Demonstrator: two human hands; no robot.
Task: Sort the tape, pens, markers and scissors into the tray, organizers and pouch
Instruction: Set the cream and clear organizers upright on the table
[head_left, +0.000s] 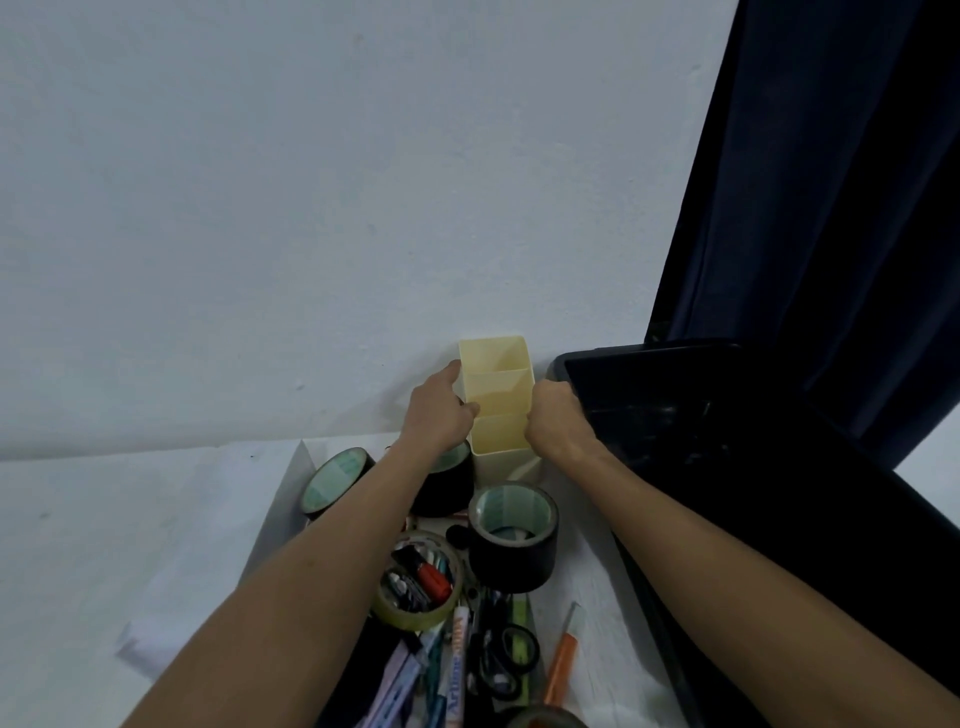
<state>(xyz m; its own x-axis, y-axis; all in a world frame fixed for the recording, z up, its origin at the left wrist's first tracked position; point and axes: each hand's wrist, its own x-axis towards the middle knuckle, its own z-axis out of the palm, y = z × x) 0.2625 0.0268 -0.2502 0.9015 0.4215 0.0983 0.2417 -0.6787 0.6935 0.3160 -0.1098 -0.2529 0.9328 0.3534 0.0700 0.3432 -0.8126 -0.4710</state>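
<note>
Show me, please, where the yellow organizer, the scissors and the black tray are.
Yellow organizer (500, 387), head view, middle compartment's inner wall.
Scissors (511, 652), head view, black handle loops.
Black tray (558, 364), head view, near-left rim corner.

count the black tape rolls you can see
3, perhaps more hidden: one black tape roll tilted at far left, one partly behind the left forearm, one upright in front of the yellow organizer.

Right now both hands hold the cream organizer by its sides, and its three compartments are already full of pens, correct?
Not quite. The left hand and right hand do hold the cream organizer by its sides, but the head view shows its three compartments with nothing in them. The pens lie loose on the table in front of it.
</note>
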